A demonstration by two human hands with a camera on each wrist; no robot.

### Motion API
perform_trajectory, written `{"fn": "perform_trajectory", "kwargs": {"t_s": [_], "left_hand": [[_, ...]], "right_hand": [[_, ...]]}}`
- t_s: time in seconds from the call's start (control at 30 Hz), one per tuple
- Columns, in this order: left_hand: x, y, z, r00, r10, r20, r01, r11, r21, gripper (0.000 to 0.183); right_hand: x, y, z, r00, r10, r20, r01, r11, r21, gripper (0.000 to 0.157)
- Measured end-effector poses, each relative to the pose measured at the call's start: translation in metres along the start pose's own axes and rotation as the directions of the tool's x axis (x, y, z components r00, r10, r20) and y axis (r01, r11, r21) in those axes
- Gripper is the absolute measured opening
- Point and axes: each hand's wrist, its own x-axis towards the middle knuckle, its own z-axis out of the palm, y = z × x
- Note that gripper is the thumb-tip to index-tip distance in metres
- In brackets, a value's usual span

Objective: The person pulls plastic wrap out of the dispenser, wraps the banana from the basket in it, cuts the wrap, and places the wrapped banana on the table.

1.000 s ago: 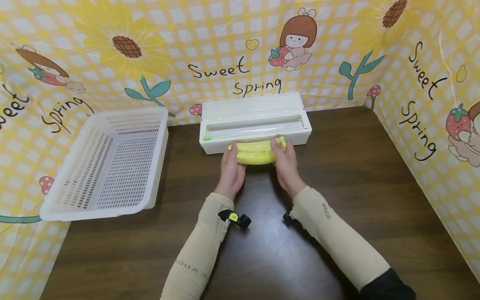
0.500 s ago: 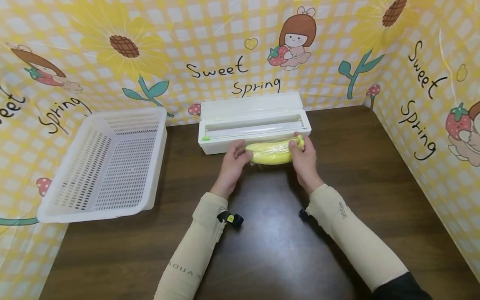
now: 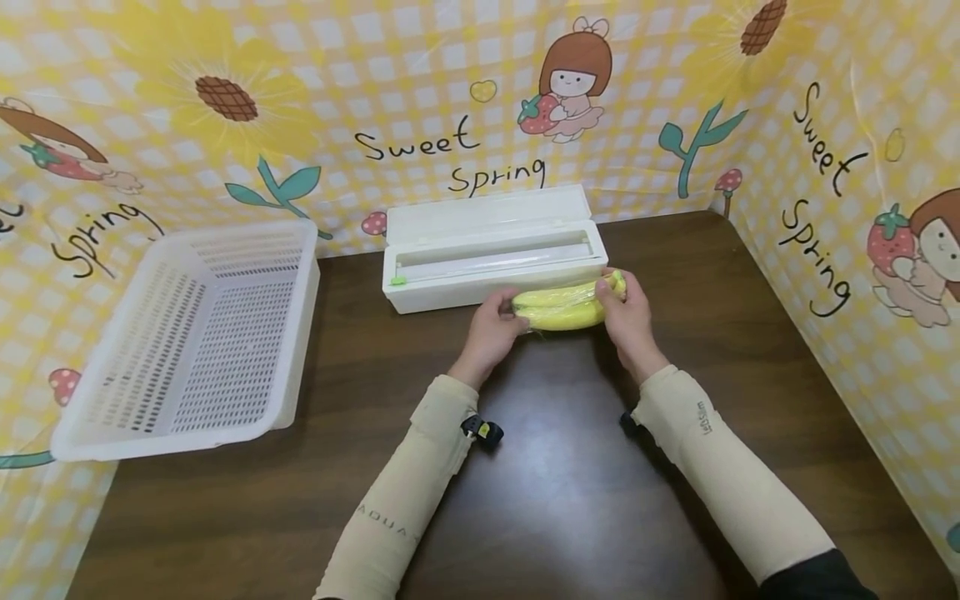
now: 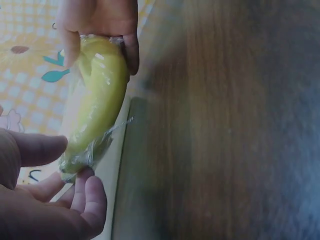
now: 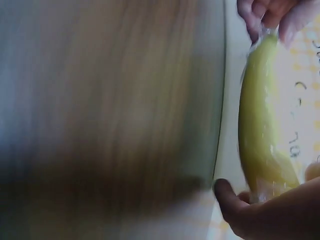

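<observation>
A small bunch of yellow bananas (image 3: 558, 310), wrapped in shiny cling film, is held level just above the table between both hands. At its left tip my left hand (image 3: 491, 335) pinches the wrapped end with thumb and fingers. A loose wisp of film (image 4: 122, 123) sticks out near that tip in the left wrist view. My right hand (image 3: 628, 323) grips the stem end, its thumb on top. Behind the bananas stands a white cling film dispenser (image 3: 423, 297), lid raised, with a film roll (image 3: 495, 261) inside.
A white perforated plastic basket (image 3: 294, 350) stands on the left of the dark wooden table (image 3: 555, 500); its visible floor is bare mesh. Yellow checked cloth (image 3: 420, 75) with printed flowers walls in the back and sides. A green slider (image 3: 398, 281) sits on the dispenser's left front edge.
Both hands have carried the bananas to the right along the dispenser's front. My left hand has shifted its hold to the left tip. The head view has turned slightly right.
</observation>
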Motion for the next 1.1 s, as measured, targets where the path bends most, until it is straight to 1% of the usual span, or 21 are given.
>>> {"fn": "perform_trajectory", "kwargs": {"t_s": [0.13, 0.27, 0.37, 0.5, 0.6, 0.77, 0.9, 0.97, 1.03, 1.1], "left_hand": [[0.002, -0.003, 0.002, 1.000, -0.014, -0.028, 0.013, 1.000, -0.008, 0.054], [0.003, -0.007, 0.000, 0.998, -0.027, -0.051, 0.026, 1.000, -0.018, 0.052], [0.003, -0.009, -0.002, 0.998, -0.029, -0.055, 0.028, 0.999, -0.025, 0.052], [0.002, -0.012, -0.005, 0.999, -0.036, -0.041, 0.035, 0.999, -0.031, 0.053], [0.001, -0.014, -0.006, 0.999, -0.040, -0.030, 0.039, 0.999, -0.031, 0.052], [0.000, -0.016, -0.006, 0.999, -0.043, -0.027, 0.042, 0.999, -0.014, 0.051], [-0.003, -0.014, -0.006, 0.999, -0.042, -0.025, 0.043, 0.998, 0.044, 0.055], [-0.006, -0.014, -0.009, 0.999, -0.029, -0.025, 0.031, 0.995, 0.092, 0.057], [-0.010, -0.014, -0.015, 1.000, -0.006, -0.025, 0.009, 0.988, 0.152, 0.057], [-0.016, -0.012, -0.023, 0.999, 0.031, -0.027, -0.024, 0.974, 0.224, 0.056]], "right_hand": [[0.002, 0.001, -0.006, 0.997, -0.021, 0.068, 0.030, 0.991, -0.130, 0.044], [0.002, 0.000, -0.008, 0.989, -0.039, 0.141, 0.068, 0.976, -0.206, 0.047], [0.003, -0.001, -0.008, 0.986, -0.019, 0.164, 0.056, 0.973, -0.225, 0.047], [0.005, -0.001, -0.007, 0.985, 0.043, 0.169, -0.002, 0.972, -0.234, 0.049], [0.007, -0.001, -0.007, 0.981, 0.073, 0.178, -0.027, 0.968, -0.249, 0.053], [0.007, -0.001, -0.009, 0.977, 0.081, 0.197, -0.031, 0.969, -0.244, 0.060], [0.006, -0.005, -0.013, 0.984, 0.053, 0.170, -0.015, 0.976, -0.216, 0.065], [0.003, -0.007, -0.016, 0.988, 0.018, 0.151, 0.017, 0.973, -0.231, 0.068], [-0.001, -0.011, -0.018, 0.988, -0.039, 0.150, 0.080, 0.957, -0.278, 0.070], [-0.007, -0.016, -0.019, 0.979, -0.119, 0.163, 0.170, 0.921, -0.349, 0.071]]}}
